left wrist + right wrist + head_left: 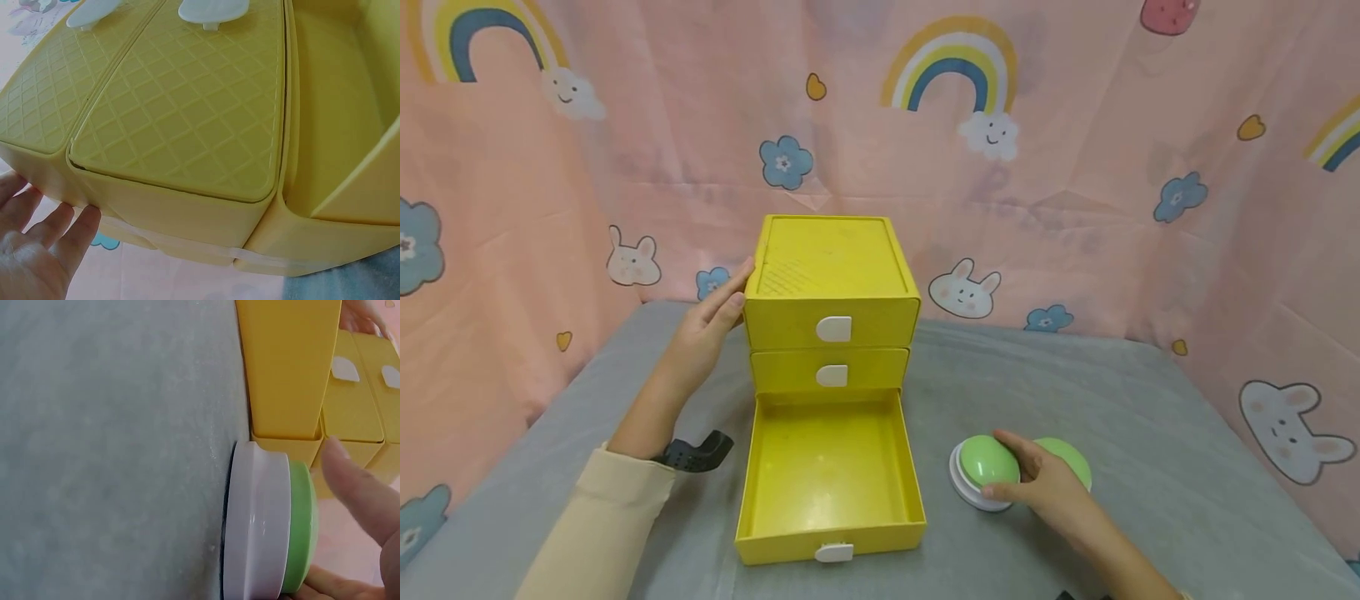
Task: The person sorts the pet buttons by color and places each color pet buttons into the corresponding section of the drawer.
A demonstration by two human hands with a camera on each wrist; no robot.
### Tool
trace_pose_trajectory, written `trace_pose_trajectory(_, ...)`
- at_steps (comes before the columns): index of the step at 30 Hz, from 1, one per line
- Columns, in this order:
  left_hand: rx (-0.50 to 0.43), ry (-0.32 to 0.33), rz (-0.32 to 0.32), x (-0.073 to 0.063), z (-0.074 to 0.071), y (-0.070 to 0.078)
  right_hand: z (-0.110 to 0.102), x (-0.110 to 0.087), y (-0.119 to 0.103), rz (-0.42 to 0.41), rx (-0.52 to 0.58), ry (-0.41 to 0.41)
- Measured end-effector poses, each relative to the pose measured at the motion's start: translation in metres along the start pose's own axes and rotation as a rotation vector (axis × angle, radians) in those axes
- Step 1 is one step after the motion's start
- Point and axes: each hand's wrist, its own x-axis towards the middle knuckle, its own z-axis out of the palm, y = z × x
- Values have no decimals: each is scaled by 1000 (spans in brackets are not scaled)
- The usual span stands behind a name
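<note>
A yellow three-drawer box with white tabs stands on the grey cloth. Its bottom drawer is pulled out and bare inside; the upper two are closed. My left hand rests fingertips against the box's left side, fingers extended. To the right, a round green-topped push button sits on its white base. My right hand is spread about that button's right side. In the right wrist view the thumb stands apart from the green dome, and fingers lie beside it.
Another green round top shows partly behind my right hand. Grey cloth covers the table. A pink patterned curtain hangs at the back and sides. A black strap is on my left wrist.
</note>
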Motion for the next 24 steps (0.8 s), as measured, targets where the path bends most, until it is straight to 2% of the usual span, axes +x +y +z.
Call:
trace_pose_trajectory(4,-4,0,8,1,1,-1,1,0,2,-15,-14,8)
trace_pose_trajectory(12,0,4,4,0,1,-1,3,2,1,-45,-134,59)
trace_pose_trajectory(24,-8,-3,0,0,1,-1,5,1,-2,-15,-152,113)
